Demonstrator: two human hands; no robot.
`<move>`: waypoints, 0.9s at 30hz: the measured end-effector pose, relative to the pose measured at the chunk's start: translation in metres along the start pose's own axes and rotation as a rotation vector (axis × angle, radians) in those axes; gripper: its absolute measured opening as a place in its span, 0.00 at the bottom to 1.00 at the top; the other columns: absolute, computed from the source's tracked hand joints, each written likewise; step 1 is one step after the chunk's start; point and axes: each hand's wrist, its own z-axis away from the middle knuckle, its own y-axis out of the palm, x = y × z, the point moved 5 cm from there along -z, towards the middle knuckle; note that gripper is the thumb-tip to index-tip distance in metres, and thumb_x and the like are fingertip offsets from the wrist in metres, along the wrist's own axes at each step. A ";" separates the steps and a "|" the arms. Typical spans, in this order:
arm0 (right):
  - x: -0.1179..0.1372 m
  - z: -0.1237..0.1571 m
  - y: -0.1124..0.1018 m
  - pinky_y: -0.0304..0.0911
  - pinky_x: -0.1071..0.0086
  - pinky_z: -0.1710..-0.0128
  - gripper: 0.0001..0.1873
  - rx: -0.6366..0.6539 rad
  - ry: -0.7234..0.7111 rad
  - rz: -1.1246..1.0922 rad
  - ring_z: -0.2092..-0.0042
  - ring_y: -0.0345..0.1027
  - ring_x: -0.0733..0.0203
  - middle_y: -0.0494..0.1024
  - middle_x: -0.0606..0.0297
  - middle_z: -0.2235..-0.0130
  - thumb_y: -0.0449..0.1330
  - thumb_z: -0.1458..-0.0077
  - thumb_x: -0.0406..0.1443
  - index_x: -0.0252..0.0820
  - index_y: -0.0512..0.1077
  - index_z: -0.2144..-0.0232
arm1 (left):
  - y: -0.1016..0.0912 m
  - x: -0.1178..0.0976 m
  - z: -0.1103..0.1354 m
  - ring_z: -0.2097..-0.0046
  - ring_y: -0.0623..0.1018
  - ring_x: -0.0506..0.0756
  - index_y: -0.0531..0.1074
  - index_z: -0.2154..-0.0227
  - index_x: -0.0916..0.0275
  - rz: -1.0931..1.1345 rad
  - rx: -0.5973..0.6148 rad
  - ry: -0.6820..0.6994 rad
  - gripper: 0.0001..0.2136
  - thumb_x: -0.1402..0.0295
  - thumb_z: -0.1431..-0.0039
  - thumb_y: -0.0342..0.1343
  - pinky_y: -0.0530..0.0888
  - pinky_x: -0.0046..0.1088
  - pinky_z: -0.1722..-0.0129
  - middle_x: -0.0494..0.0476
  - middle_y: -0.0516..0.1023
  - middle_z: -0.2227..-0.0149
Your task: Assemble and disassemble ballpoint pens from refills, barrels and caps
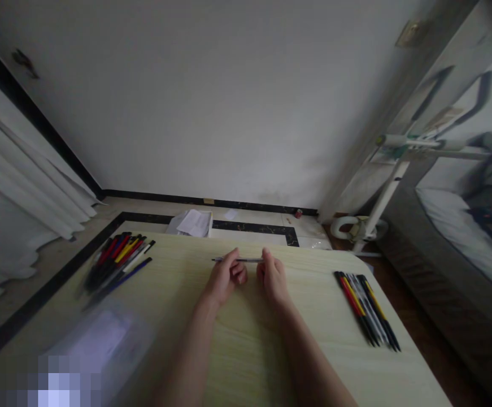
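Observation:
A slim pen is held level between my two hands above the far half of the pale wooden table. My left hand pinches it near its dark left end, fingers curled. At the other end, my right hand closes thumb and fingers on it. On the left lies a loose pile of pens in red, yellow, black, white and blue. To the right, several pens lie side by side in a slanted row, with red, yellow, clear and black bodies.
A blurred whitish sheet or bag lies at the table's near left. Beyond the far edge, a white box with papers stands on the floor. White exercise equipment and a bed stand at right; a white curtain hangs at left.

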 end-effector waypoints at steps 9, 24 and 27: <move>0.003 0.001 0.004 0.41 0.73 0.83 0.28 0.040 -0.015 -0.010 0.84 0.43 0.71 0.52 0.73 0.88 0.44 0.46 0.51 0.41 0.53 0.90 | 0.005 -0.004 0.003 0.84 0.60 0.46 0.51 0.85 0.61 0.022 -0.009 0.021 0.20 0.54 0.50 0.50 0.57 0.25 0.81 0.44 0.53 0.87; -0.006 -0.006 -0.012 0.41 0.73 0.83 0.29 -0.043 0.055 -0.108 0.84 0.44 0.71 0.52 0.73 0.89 0.45 0.45 0.50 0.41 0.53 0.91 | 0.024 0.004 -0.026 0.86 0.58 0.46 0.51 0.84 0.60 -0.040 -0.115 -0.006 0.18 0.56 0.51 0.52 0.57 0.24 0.83 0.42 0.51 0.88; -0.005 -0.006 -0.010 0.42 0.73 0.83 0.29 -0.046 0.059 -0.091 0.84 0.44 0.71 0.52 0.73 0.89 0.45 0.46 0.51 0.41 0.53 0.90 | 0.024 0.002 -0.029 0.86 0.57 0.45 0.51 0.85 0.60 -0.008 -0.095 -0.046 0.18 0.57 0.52 0.52 0.56 0.24 0.83 0.42 0.50 0.88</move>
